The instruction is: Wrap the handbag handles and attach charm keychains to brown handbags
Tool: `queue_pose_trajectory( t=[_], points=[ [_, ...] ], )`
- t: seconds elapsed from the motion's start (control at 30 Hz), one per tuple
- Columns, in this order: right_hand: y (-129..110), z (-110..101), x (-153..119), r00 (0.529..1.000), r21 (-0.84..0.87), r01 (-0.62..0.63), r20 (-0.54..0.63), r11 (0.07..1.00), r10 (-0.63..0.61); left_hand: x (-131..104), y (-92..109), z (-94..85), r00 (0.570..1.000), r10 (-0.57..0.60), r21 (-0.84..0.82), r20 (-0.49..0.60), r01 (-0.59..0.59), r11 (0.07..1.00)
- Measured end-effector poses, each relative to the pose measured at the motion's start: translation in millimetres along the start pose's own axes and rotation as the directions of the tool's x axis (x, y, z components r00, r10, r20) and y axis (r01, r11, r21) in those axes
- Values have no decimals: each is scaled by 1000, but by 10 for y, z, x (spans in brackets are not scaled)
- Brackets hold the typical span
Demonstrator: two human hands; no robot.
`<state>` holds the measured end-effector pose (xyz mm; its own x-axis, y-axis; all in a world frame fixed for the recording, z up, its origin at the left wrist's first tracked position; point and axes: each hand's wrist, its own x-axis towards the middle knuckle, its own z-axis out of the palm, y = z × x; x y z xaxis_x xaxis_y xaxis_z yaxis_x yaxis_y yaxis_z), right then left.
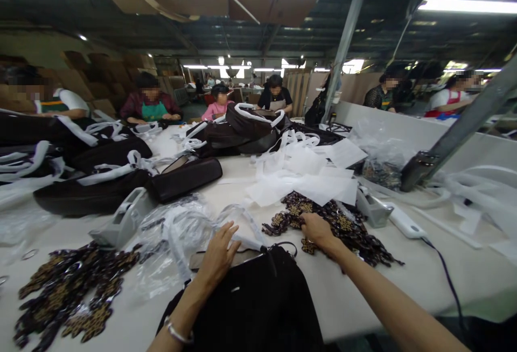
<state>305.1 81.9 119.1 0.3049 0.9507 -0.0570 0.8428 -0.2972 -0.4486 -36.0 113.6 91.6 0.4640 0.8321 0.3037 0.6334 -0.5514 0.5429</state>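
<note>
My left hand [220, 253], fingers apart, rests at the top edge of a black bag [254, 303] with a white-wrapped handle. Nothing shows gripped in it. To the right, my right hand [317, 229] reaches into a pile of brown-and-tan patterned pieces [347, 222]. Its fingers are bent down onto the pile's left part; whether they hold a piece is hidden. Another pile of patterned pieces [76, 287] lies at the left.
Grey tape dispensers [125, 220] stand left and right. Dark bags [97, 193], white paper sheets [307, 174] and plastic wrapping cover much of the table [226, 179]. A slanted metal post [464, 125] rises at the right. Several people sit beyond.
</note>
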Motion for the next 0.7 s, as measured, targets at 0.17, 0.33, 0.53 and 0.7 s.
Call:
queue_pose_trajectory(
  t=[0.17,0.33,0.53,0.7],
  points=[
    [-116,-353,58,999,406,-25,50,913,5,-198,590,-338,995,-91,-343,36,97,934],
    [-460,-772,-178,986,774,-4,109,633,-128,-262,1004,-393,967,-151,-557,206,243,794],
    [-1009,-1010,-714,904,963,-260,271,76,-332,-288,1118,-219,933,-139,-809,333,358,467],
    [-1275,-763,-1036,879,923,-382,344,-55,-330,-458,1268,-244,927,-29,-911,374,373,174]
  ],
)
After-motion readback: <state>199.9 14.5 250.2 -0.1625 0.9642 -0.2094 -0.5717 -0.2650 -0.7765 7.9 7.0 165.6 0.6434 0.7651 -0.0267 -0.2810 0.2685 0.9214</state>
